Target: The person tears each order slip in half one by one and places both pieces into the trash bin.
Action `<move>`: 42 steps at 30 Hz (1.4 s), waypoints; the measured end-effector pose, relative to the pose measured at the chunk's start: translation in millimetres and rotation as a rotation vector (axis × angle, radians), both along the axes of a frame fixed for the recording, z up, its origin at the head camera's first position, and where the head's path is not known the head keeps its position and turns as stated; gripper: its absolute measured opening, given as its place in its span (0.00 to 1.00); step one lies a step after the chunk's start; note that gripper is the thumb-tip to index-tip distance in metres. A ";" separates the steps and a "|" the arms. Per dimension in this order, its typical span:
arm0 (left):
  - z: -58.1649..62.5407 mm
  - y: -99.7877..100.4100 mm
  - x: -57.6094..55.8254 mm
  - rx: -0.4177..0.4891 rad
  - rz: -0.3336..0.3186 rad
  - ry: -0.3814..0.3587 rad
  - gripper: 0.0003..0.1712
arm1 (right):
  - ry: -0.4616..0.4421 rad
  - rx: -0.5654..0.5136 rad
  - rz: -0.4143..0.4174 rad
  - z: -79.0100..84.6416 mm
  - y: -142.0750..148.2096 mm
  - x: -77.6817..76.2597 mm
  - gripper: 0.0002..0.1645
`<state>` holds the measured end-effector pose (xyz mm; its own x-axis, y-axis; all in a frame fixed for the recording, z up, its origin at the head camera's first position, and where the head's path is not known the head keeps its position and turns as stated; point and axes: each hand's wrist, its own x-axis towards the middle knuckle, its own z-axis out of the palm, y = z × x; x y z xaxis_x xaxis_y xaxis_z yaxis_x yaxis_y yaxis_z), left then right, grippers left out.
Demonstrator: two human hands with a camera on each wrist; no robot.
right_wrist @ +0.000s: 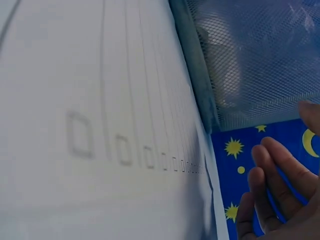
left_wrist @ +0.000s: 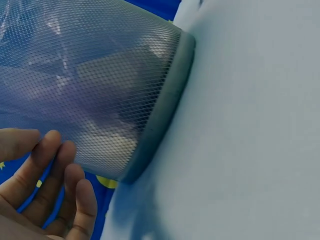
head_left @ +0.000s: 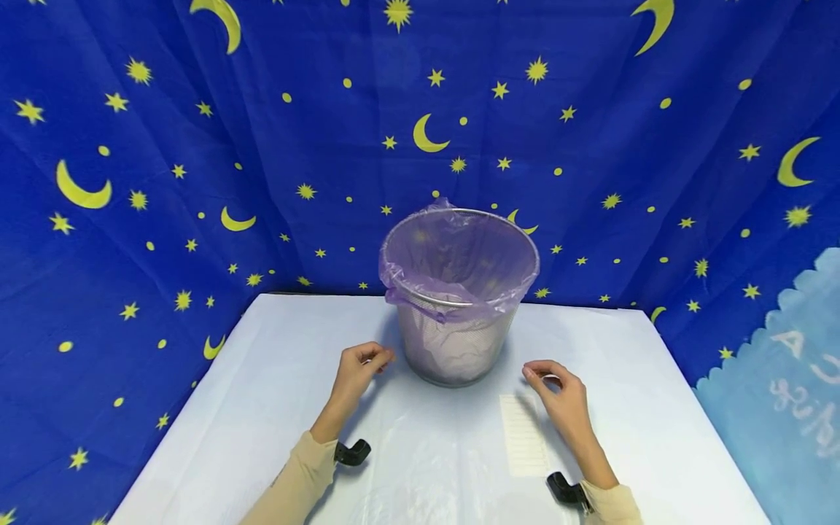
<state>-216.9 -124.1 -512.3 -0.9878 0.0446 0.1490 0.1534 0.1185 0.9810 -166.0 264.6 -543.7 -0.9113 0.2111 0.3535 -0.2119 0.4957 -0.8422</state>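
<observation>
A mesh wastebasket (head_left: pixel 453 346) stands upright near the back of the table, lined with a translucent purple garbage bag (head_left: pixel 436 310) folded over its rim. Just left of the basket is my left hand (head_left: pixel 359 368), loosely bent and holding nothing; in the left wrist view its fingers (left_wrist: pixel 47 150) appear beside the mesh, and whether they touch it I cannot tell. To the basket's right, my right hand (head_left: pixel 561 397) hovers above the table with relaxed, slightly curved fingers and nothing in them. The right wrist view shows those fingers (right_wrist: pixel 272 175) apart from the mesh.
A lined paper sheet (head_left: pixel 525 436) with checkboxes lies on the white tabletop (head_left: pixel 262 408), under the right hand. A blue curtain (head_left: pixel 315 146) with moons and stars hangs behind and along the sides. A light blue panel (head_left: pixel 787 379) with lettering is at the right.
</observation>
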 end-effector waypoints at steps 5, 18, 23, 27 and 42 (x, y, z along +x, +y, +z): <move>-11.6 -1.1 0.7 0.013 0.006 -0.015 0.14 | -0.046 0.065 0.012 -7.6 4.3 -5.0 0.13; -40.2 5.5 0.3 -0.061 -0.030 0.019 0.12 | -0.018 0.307 0.074 -22.3 5.9 0.1 0.29; -42.8 5.4 1.8 -0.066 -0.023 0.053 0.11 | -0.051 0.347 0.121 -21.3 4.9 0.5 0.35; -44.4 7.8 3.1 -0.067 -0.011 0.047 0.10 | -0.066 0.395 0.129 -19.0 6.2 0.4 0.37; -48.1 10.2 6.6 -0.081 -0.016 0.087 0.09 | 0.006 0.527 0.142 -14.4 -1.4 8.0 0.26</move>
